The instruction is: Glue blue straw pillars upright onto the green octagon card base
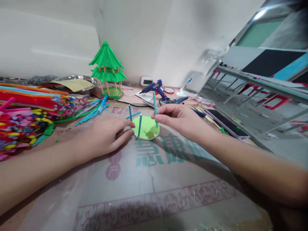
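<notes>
A slim blue-green stick (pixel 154 99) is held upright at the right edge of a pale green base (pixel 149 130), a flat, many-sided plate lying on a printed plastic sheet (pixel 96 189). The right hand (pixel 176 118) pinches it between thumb and fingertips; whether its foot touches the base cannot be told.

The likeliest trouble seems to be a lean or a fall, if the pinch loosens while the foot is not firmly fixed. The left fingers are so close to a neighbouring stick that a small nudge might knock it askew, and a sideways push could slide the base over the sheet.

The held stick's long axis is nearly vertical: its lower end points down at the base's right rim, its upper end up, tipped slightly leftward.

A second stick (pixel 130 112) stands at the base's left rear, and a third stick (pixel 140 125) at its front left. The left hand (pixel 106 134), palm down and partly open with bent fingers, reaches the base's left edge; whether it grips or merely rests there is unclear.

Behind the base lies a loose stick (pixel 134 114); farther back are a blue glue gun (pixel 155 87), to the right, and a green-roofed model pavilion (pixel 107 72), to the left. Bright pipe cleaners (pixel 29 106) are heaped well left of the base, and a phone (pixel 226 123) lies to its right.
</notes>
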Demonstrator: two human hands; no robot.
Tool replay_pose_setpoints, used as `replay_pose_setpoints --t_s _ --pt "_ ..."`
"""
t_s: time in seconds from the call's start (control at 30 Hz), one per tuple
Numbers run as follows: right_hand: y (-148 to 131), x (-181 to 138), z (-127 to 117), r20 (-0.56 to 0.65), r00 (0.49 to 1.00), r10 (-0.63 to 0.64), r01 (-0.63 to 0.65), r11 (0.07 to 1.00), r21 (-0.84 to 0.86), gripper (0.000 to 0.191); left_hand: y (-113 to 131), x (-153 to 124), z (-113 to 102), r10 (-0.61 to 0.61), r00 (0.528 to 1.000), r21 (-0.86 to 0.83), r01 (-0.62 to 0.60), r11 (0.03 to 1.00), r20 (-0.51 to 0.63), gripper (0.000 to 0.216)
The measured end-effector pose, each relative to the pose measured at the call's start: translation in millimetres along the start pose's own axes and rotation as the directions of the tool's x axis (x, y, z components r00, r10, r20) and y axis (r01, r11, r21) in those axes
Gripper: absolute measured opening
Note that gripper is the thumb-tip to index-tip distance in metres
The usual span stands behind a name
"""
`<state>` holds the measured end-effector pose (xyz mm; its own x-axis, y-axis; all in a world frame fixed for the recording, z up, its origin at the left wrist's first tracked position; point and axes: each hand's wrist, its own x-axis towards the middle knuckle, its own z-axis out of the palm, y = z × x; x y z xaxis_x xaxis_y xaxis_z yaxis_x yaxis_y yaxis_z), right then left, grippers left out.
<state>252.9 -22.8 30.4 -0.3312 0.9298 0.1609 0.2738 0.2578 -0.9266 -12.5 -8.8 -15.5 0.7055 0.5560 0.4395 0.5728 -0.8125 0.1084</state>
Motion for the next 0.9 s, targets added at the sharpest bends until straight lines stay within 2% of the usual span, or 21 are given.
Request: replay_pose_setpoints --t_s 0.1,0.2,0.4,0.57,0.63,0.9 --pt "6 -1 -2 -0.017 0.999 0.028 -0.028 0.999 0.035 0.023 -5 -1 8 0.004 0.997 0.009 -0.005 1.0 0.08 0.032" --pt "14 -2 -1 -0.049 0.999 0.019 -0.019 1.0 0.016 0.025 -9 -2 12 0.033 0.993 -0.023 -0.03 0.999 0.115 0.032" --pt "24 -10 11 -0.144 0.98 -0.135 0.12 0.987 -0.11 0.033 -12 -1 16 0.109 0.991 -0.077 -0.103 0.992 0.08 0.033" --pt "31 -15 17 -0.046 0.934 -0.354 0.325 0.897 -0.301 0.02 -12 1 16 0.082 0.991 -0.108 -0.07 0.992 0.109 0.032" --pt "34 -14 18 -0.019 0.914 -0.405 0.374 0.86 -0.348 0.018 -11 0 15 0.07 0.992 -0.114 -0.057 0.992 0.109 0.032" --pt "39 -13 18 0.023 0.905 -0.425 0.405 0.845 -0.35 0.02 -10 2 15 0.08 0.991 -0.077 -0.072 0.994 0.106 0.034"
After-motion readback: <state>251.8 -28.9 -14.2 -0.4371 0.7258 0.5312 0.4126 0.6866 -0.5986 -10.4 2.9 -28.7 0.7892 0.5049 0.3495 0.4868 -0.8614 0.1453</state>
